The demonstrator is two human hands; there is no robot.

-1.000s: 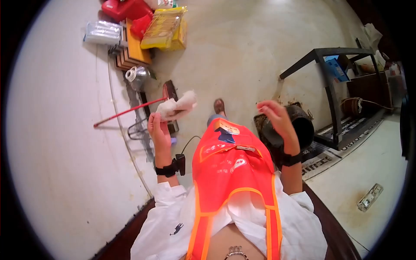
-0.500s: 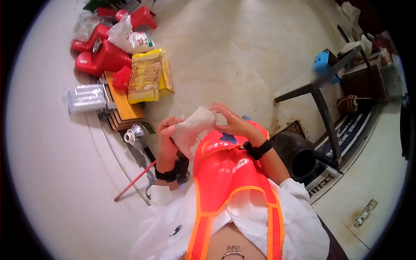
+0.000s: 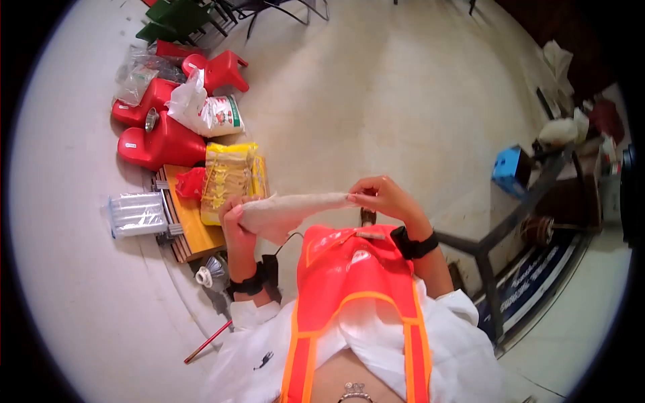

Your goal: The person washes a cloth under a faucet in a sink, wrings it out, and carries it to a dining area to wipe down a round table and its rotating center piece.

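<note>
A pale, off-white piece of cloth (image 3: 289, 209) is stretched sideways in front of the red apron (image 3: 349, 269). My left hand (image 3: 238, 225) grips its wider left end, thumb on top. At the narrow right end, the fingertips of my right hand (image 3: 386, 197) pinch the cloth. Both wrists carry black bands. The cloth's lower edge hangs down near my left hand.
On the left are red stools (image 3: 168, 142), a white printed sack (image 3: 218, 115), yellow packages (image 3: 228, 174), an orange board (image 3: 195, 225) and a clear plastic pack (image 3: 136, 213). To the right, a dark metal frame (image 3: 485, 269) stands near a blue box (image 3: 508, 169).
The cloth has gone from bunched and bent to pulled out lengthwise. My right hand has moved right, my left hand slightly left and down. The view has shifted, showing more floor ahead.
</note>
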